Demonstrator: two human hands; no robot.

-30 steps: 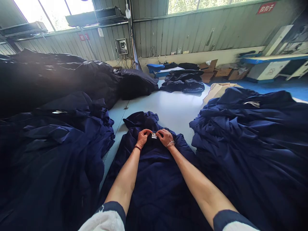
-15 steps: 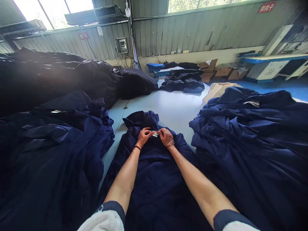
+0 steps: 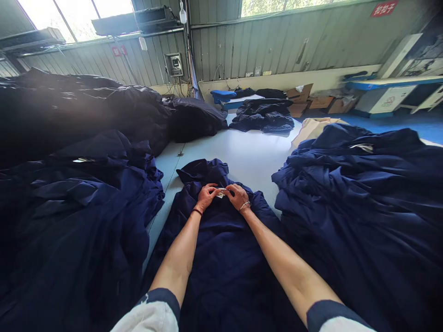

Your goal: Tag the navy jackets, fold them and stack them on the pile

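Note:
A dark navy garment (image 3: 221,258) lies spread out in front of me, its collar end away from me and bunched up. At its neck is a small white label (image 3: 220,193) with dark print too small to read. My left hand (image 3: 206,196) pinches the label's left side between thumb and finger. On the other side, my right hand (image 3: 237,196) has its fingertips closed at the label's right edge. Both hands rest close together on the cloth, and the fingers partly cover the label.
Piles of navy garments lie at left (image 3: 86,207) and right (image 3: 360,184), each showing a white label. Dark bundles (image 3: 138,110) are heaped at back left. A folded stack (image 3: 263,115) sits farther along the pale table (image 3: 221,145). Cardboard boxes (image 3: 299,99) stand by the wall.
The label has been turned: it lay flatter before and now tilts up between my fingertips, showing more of its face. My hands have hardly shifted.

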